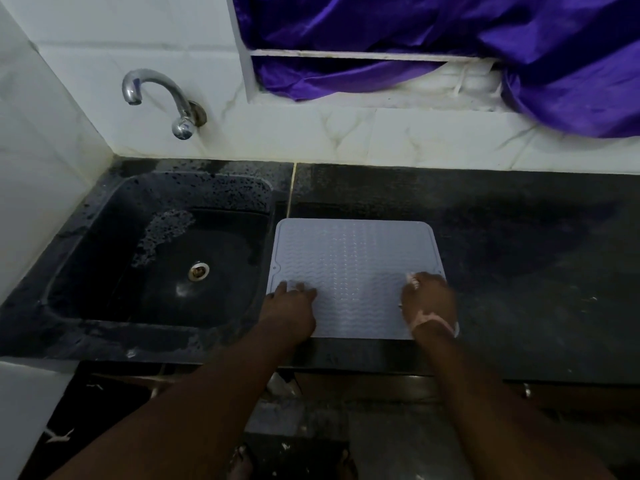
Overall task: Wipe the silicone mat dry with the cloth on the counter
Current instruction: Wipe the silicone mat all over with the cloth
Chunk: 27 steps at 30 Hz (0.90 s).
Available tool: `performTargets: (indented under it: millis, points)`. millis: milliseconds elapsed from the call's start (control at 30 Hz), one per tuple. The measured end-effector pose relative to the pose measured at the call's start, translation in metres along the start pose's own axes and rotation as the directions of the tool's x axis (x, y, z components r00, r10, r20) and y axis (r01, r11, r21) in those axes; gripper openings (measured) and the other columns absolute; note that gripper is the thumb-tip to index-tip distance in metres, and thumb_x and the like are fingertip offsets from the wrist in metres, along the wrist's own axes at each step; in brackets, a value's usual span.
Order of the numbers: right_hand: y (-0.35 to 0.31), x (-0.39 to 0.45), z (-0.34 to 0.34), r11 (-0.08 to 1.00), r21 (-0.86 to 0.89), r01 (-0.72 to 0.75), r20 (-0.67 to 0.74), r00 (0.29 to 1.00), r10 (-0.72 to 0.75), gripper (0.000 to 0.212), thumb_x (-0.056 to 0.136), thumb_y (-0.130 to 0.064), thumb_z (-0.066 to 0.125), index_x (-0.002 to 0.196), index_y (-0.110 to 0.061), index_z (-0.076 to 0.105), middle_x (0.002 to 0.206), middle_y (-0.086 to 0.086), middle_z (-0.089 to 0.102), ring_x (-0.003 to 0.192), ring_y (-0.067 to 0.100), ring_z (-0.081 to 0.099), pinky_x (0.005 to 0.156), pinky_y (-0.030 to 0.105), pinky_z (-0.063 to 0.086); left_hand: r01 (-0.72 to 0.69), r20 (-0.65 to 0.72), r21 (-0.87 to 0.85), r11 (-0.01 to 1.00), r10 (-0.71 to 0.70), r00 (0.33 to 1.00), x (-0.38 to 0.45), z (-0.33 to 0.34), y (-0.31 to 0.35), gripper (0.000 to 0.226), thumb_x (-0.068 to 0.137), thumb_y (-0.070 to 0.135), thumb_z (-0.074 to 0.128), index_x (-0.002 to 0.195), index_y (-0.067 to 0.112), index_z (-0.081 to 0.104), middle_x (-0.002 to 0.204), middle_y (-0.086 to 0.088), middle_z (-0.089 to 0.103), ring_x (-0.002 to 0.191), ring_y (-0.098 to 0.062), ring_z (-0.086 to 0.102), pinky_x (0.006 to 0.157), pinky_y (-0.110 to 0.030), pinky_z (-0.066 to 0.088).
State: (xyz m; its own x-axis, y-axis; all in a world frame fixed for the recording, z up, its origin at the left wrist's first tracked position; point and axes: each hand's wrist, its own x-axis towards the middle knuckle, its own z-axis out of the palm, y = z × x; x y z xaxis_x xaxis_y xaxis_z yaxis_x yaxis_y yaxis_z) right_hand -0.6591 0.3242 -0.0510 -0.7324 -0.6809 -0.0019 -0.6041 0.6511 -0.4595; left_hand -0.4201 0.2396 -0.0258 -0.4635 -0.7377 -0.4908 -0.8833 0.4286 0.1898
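A pale grey ribbed silicone mat (pixel 353 258) lies flat on the dark counter (pixel 519 258), just right of the sink. My left hand (pixel 291 303) presses on the mat's near left corner with its fingers spread flat. On the mat's near right edge my right hand (pixel 429 299) covers a small pale cloth (pixel 437 322). Bits of the cloth show at the fingertips and beside the wrist. Most of it is hidden under the hand, and how the fingers lie round it is unclear.
A black sink (pixel 104 230) with a metal drain (pixel 198 271) sits at the left, wet on its rim. A chrome tap (pixel 156 95) juts from the white tiled wall. Purple fabric (pixel 485 32) hangs at the back right. The counter's front edge runs just below the mat.
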Motion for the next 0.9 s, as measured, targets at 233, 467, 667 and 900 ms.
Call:
performTargets:
  millis: [233, 467, 667, 900]
  points:
    - [-0.015, -0.018, 0.024, 0.992, -0.119, -0.04, 0.013, 0.999, 0.042, 0.024, 0.095, -0.024, 0.053, 0.107, -0.009, 0.067, 0.111, 0.013, 0.064, 0.1, 0.029, 0.061, 0.079, 0.032, 0.05, -0.015, 0.085, -0.07, 0.997, 0.021, 0.996, 0.008, 0.022, -0.009, 0.074, 0.093, 0.012, 0.054, 0.157, 0.036, 0.024, 0.168, -0.001, 0.01, 0.152, -0.03, 0.016, 0.119, -0.053, 0.028]
    - [-0.104, -0.072, 0.056, 0.959, 0.221, 0.175, 0.389, 0.886, -0.251, 0.02, 0.092, -0.017, 0.055, 0.091, -0.012, 0.074, 0.092, 0.008, 0.071, 0.087, 0.023, 0.066, 0.076, 0.031, 0.056, -0.047, 0.032, -0.16, 0.986, 0.053, 0.998, 0.012, 0.01, -0.006, 0.038, 0.098, 0.022, 0.057, 0.135, 0.01, 0.053, 0.129, -0.014, 0.063, 0.112, -0.028, 0.062, 0.094, -0.034, 0.05]
    - [-0.067, -0.068, 0.027, 0.673, 0.707, -0.218, 0.41, 0.902, -0.138, 0.019, 0.088, -0.043, 0.066, 0.089, -0.025, 0.073, 0.081, -0.011, 0.074, 0.075, 0.0, 0.068, 0.067, 0.018, 0.054, 0.298, 0.267, -0.949, 0.099, -0.242, 0.933, -0.005, -0.011, 0.026, 0.027, 0.1, 0.031, 0.057, 0.113, 0.01, 0.069, 0.097, -0.011, 0.072, 0.085, -0.025, 0.066, 0.073, -0.032, 0.053]
    - [-0.014, -0.087, 0.02, 0.79, 0.61, -0.067, 0.252, 0.961, -0.113, 0.017, 0.088, -0.024, 0.066, 0.104, -0.031, 0.066, 0.116, 0.0, 0.048, 0.099, 0.004, 0.054, 0.095, 0.02, 0.046, 0.343, 0.35, -0.935, -0.087, -0.1, 0.931, -0.016, 0.021, 0.088, 0.019, 0.095, 0.02, 0.064, 0.109, 0.01, 0.071, 0.095, -0.008, 0.078, 0.093, -0.024, 0.071, 0.064, -0.03, 0.059]
